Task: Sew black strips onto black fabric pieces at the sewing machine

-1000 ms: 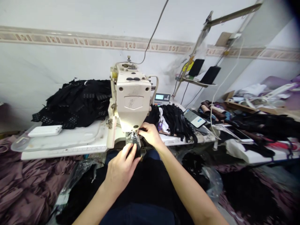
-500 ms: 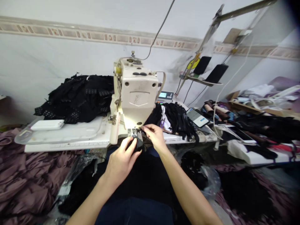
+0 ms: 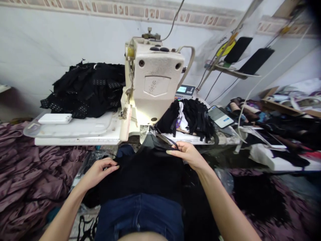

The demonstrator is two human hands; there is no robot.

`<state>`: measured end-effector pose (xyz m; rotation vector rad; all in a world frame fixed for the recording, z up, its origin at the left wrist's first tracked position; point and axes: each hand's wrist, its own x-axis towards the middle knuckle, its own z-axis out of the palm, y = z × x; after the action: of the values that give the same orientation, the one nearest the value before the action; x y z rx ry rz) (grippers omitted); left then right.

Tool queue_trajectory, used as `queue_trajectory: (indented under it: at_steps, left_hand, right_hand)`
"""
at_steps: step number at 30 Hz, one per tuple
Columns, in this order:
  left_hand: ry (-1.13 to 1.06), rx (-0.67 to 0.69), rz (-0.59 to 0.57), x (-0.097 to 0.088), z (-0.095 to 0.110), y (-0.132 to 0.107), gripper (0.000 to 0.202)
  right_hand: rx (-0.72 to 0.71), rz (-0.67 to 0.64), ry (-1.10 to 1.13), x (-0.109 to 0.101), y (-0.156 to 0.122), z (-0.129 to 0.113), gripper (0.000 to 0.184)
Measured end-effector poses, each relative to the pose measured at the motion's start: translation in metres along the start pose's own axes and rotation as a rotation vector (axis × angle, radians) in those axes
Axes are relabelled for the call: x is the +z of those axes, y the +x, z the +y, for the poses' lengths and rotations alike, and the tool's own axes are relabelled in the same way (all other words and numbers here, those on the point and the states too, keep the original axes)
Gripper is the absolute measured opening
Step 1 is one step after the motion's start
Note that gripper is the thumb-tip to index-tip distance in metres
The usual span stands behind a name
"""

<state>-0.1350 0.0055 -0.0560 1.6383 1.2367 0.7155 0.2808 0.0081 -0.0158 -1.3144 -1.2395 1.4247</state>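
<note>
A black garment [image 3: 147,170] hangs from the needle area of the sewing machine [image 3: 157,80] down over my lap, its top end drawn to a point under the presser foot [image 3: 147,131]. My left hand [image 3: 101,170] pinches the garment's left edge between thumb and fingers. On the other side, my right hand [image 3: 188,154] grips its right edge together with a thin black strap [image 3: 167,140] that runs up to the machine. The cloth is stretched between both hands and the machine. Just where the fabric sits beneath the foot is too small to make out.
Left of the machine lies a heap of black cloth pieces [image 3: 87,88], with a white power bank [image 3: 55,118] on a clear plastic lid [image 3: 77,129]. To the right are a bundle of black straps [image 3: 198,117], a phone [image 3: 220,117] and thread cones [image 3: 238,55]. Mauve fabric [image 3: 37,177] covers the floor.
Both hands have moved away from the needle area, down and apart, my left one to the left and my right one to the right. The black garment is now spread between them.
</note>
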Motion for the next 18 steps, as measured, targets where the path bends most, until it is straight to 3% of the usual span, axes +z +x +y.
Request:
queue_trajectory:
  at_steps: [2,5,7,9,12,14,16,18]
  left_hand:
    - [-0.094,-0.043,0.028,0.003,-0.008,0.0,0.031]
    - [-0.362,-0.126,0.204,0.015,-0.011,0.002,0.039]
    - [-0.51,-0.159,0.328,0.024,-0.007,0.003,0.049]
    - [-0.576,-0.158,0.375,0.035,0.0,0.003,0.054]
    - [-0.606,-0.164,0.338,0.055,0.017,0.0,0.05]
    - [-0.594,-0.172,0.274,0.072,0.031,-0.002,0.045]
    - [-0.526,-0.15,0.188,0.09,0.046,-0.004,0.043]
    - [-0.432,-0.097,0.115,0.106,0.059,-0.004,0.041]
  right_hand:
    - [-0.011,-0.012,-0.058,0.002,-0.005,-0.004,0.044]
    - [-0.001,-0.017,-0.116,0.003,-0.019,-0.009,0.045]
    - [0.008,-0.017,-0.145,-0.005,-0.029,-0.013,0.047]
    - [0.033,-0.061,-0.213,-0.022,-0.038,-0.018,0.048]
    - [0.091,-0.133,-0.401,-0.046,-0.045,-0.024,0.048]
    - [0.077,-0.09,-0.491,-0.049,-0.046,-0.025,0.038]
    - [-0.006,-0.015,-0.495,-0.033,-0.045,-0.022,0.036]
    - [-0.101,-0.003,-0.435,-0.003,-0.043,-0.017,0.036]
